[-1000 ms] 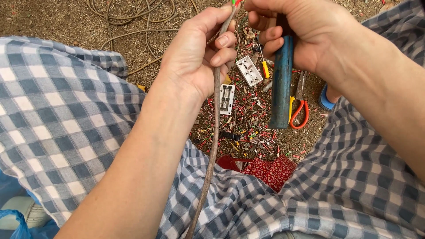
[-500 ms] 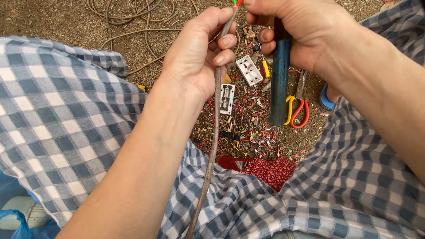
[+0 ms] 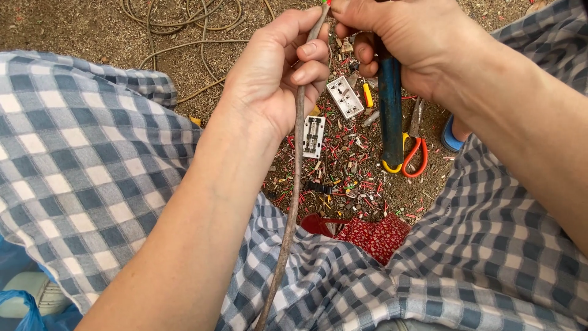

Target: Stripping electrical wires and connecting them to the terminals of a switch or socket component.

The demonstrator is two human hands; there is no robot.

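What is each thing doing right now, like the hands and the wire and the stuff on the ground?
left hand: closed around the grey cable.
right hand: closed on the blue-handled tool.
grey cable: held upright, hanging down over the checked cloth.
blue-handled tool: held, handle pointing down.
white socket plates: lying loose on the ground.
wire scraps: scattered on the dirt.
cable coil: lying in loops on the ground.

Both forearms reach forward, left hand (image 3: 275, 73) and right hand (image 3: 404, 37) each in a closed grip.
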